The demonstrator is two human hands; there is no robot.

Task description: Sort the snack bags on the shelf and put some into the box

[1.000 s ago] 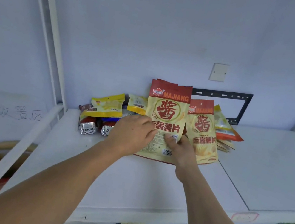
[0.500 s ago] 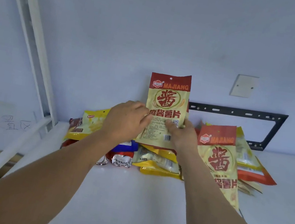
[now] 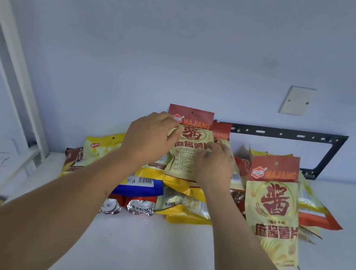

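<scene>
Holding the upright MAJIANG bag (image 3: 187, 150) at 12 o'clock on the shelf (image 3: 152, 249), against the wall: left hand (image 3: 150, 139) pinches its left edge, right hand (image 3: 213, 162) its right. Judged light, crinkly, slippery, contents fragile; grip edges or seam, not the middle.
</scene>
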